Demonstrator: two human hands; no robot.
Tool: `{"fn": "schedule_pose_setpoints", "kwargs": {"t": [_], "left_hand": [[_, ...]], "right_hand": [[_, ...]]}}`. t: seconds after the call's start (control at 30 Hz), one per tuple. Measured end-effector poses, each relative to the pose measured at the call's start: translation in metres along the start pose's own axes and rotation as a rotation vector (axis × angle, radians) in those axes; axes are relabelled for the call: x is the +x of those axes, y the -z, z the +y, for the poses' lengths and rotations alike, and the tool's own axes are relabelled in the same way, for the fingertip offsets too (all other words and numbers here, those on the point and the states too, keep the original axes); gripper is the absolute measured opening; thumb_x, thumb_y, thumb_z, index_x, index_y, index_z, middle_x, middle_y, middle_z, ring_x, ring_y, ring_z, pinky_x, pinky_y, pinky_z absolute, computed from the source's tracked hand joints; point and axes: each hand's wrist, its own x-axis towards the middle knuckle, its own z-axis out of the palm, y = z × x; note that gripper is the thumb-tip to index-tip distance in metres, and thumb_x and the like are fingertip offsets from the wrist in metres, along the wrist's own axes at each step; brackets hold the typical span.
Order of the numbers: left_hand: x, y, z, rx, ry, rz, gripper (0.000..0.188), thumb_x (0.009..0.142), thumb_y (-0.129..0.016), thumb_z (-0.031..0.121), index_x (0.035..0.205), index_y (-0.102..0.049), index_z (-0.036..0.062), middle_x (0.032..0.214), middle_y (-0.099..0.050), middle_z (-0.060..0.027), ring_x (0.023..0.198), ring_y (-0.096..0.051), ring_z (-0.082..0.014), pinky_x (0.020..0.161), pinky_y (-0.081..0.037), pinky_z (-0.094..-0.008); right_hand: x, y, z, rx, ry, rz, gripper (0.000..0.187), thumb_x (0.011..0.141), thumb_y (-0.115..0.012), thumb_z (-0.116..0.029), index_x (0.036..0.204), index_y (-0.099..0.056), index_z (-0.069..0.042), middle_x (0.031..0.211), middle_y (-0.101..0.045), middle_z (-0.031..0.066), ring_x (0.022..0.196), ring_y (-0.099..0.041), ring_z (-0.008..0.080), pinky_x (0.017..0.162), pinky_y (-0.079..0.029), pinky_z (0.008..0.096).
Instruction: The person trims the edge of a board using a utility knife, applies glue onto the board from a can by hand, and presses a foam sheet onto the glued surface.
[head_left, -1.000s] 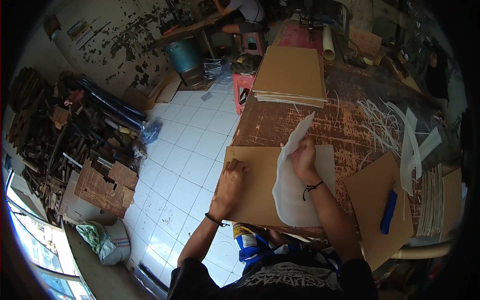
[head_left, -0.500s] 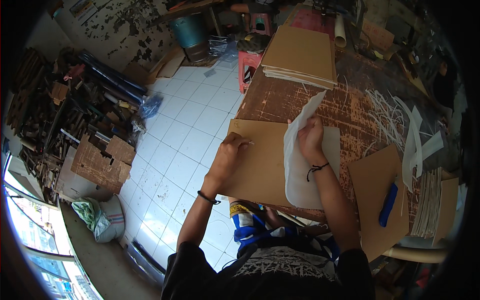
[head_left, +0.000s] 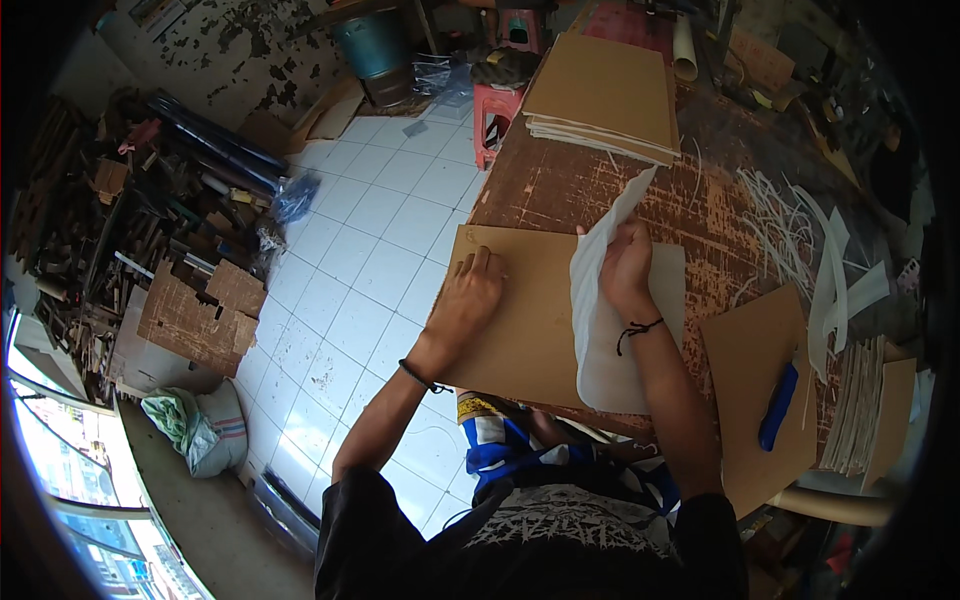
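Left hand (head_left: 472, 295): palm down over the left part of a brown board (head_left: 535, 335), fingers bent. Its underside is hidden; whether it pinches anything cannot be told. Right hand (head_left: 627, 268): pinches the raised part of a white sheet (head_left: 598, 340), with fingertips showing past the sheet's far edge.

The brown board lies flat at the near left corner of the worn counter (head_left: 545, 195). The white sheet stands partly lifted over the board's right side, its lower edge curving toward the person.

To the right of the right forearm, a second board (head_left: 740, 380) lies at an angle, bearing a blue cutter (head_left: 778, 407). Beyond it are a tangle of white strips (head_left: 775, 235) and, near the right rim, a row of thin boards (head_left: 853, 410). A stack of brown boards (head_left: 600, 90) sits farther back, near a red stool (head_left: 492, 108).
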Motion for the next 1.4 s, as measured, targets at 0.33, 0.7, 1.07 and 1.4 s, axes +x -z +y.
{"fn": "schedule_pose_setpoints", "kwargs": {"t": [0.33, 0.7, 1.07, 1.4], "left_hand": [[-0.003, 0.008, -0.004, -0.513, 0.179, 0.068, 0.018, 0.092, -0.056, 0.000, 0.109, -0.058, -0.0035, 0.106, -0.061, -0.0216, 0.094, -0.062, -0.0431, 0.089, -0.050, -0.0510], [-0.005, 0.002, 0.010, -0.130, 0.089, 0.135, 0.016, 0.090, -0.061, 0.003, 0.105, -0.065, -0.0022, 0.101, -0.062, -0.0157, 0.096, -0.065, -0.0342, 0.088, -0.054, -0.0416], [0.000, 0.002, -0.001, -0.289, 0.041, 0.124, 0.012, 0.092, -0.056, -0.001, 0.103, -0.060, -0.0024, 0.098, -0.060, -0.0185, 0.095, -0.063, -0.0380, 0.086, -0.052, -0.0428], [-0.009, 0.015, 0.003, -0.505, 0.143, 0.117, 0.015, 0.093, -0.061, 0.006, 0.105, -0.066, -0.0017, 0.102, -0.065, -0.0159, 0.098, -0.065, -0.0355, 0.086, -0.054, -0.0411]], "right_hand": [[0.000, -0.004, -0.002, -0.019, 0.000, 0.019, 0.019, 0.090, -0.043, -0.016, 0.105, -0.055, -0.012, 0.090, -0.055, 0.0020, 0.088, -0.059, 0.0197, 0.107, -0.046, 0.0557], [-0.001, -0.002, -0.002, -0.014, 0.007, 0.014, 0.023, 0.092, -0.043, -0.016, 0.111, -0.055, -0.010, 0.097, -0.059, 0.0039, 0.094, -0.061, 0.0216, 0.106, -0.048, 0.0539], [0.001, -0.001, -0.002, -0.040, 0.005, 0.010, 0.020, 0.091, -0.043, -0.016, 0.106, -0.055, -0.010, 0.096, -0.054, 0.0041, 0.094, -0.057, 0.0214, 0.106, -0.047, 0.0547], [0.001, 0.000, -0.001, -0.023, 0.024, -0.023, 0.025, 0.090, -0.043, -0.016, 0.110, -0.055, -0.010, 0.096, -0.057, 0.0049, 0.094, -0.059, 0.0220, 0.105, -0.049, 0.0531]]}}
